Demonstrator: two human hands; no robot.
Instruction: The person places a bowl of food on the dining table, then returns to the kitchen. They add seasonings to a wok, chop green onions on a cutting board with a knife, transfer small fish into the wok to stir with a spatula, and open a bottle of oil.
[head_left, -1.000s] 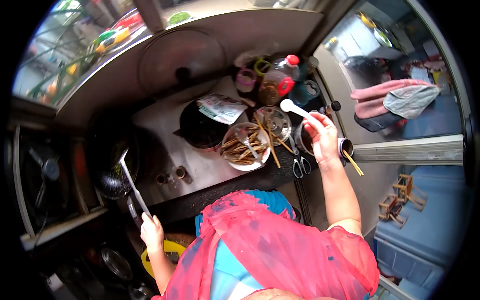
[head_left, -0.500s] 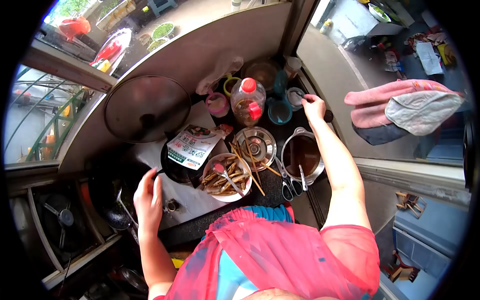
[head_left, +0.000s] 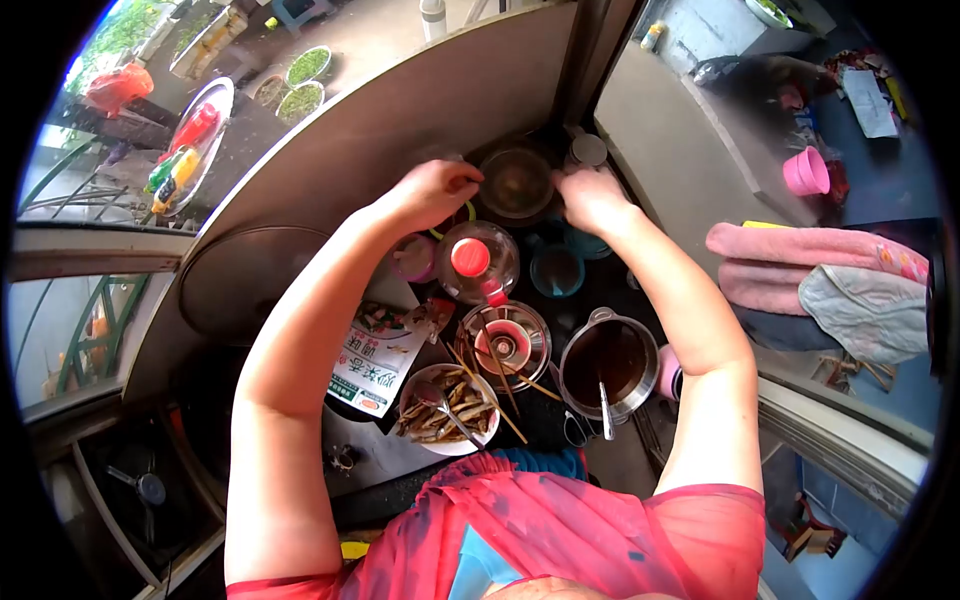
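Observation:
My left hand (head_left: 438, 192) reaches over the back of the counter with its fingers curled together. What they hold, if anything, is hidden. Just right of it sits a round dark bowl (head_left: 517, 184), which appears to have a clear cover. On the bowl's other side is my right hand (head_left: 592, 200), its fingers bent down near the rim and a jar (head_left: 588, 150); I cannot make out what is in them. Nearer to me stand a big plastic bottle with a red cap (head_left: 470, 258) and a blue cup (head_left: 557, 270). A pink-rimmed cup (head_left: 414, 258) is partly behind my left wrist.
In front are a bowl of small fried fish (head_left: 448, 408) with a spoon, chopsticks (head_left: 500, 375) over a metal dish (head_left: 530, 335), and a pot of dark liquid (head_left: 605, 370) with a spoon. A seasoning packet (head_left: 378, 360) lies left. Scissors (head_left: 577, 430) rest near the pot.
My left hand has risen from beside the pan to the back of the counter. My right hand has left the small cup of white contents and moved back beside the jar. The view has shifted.

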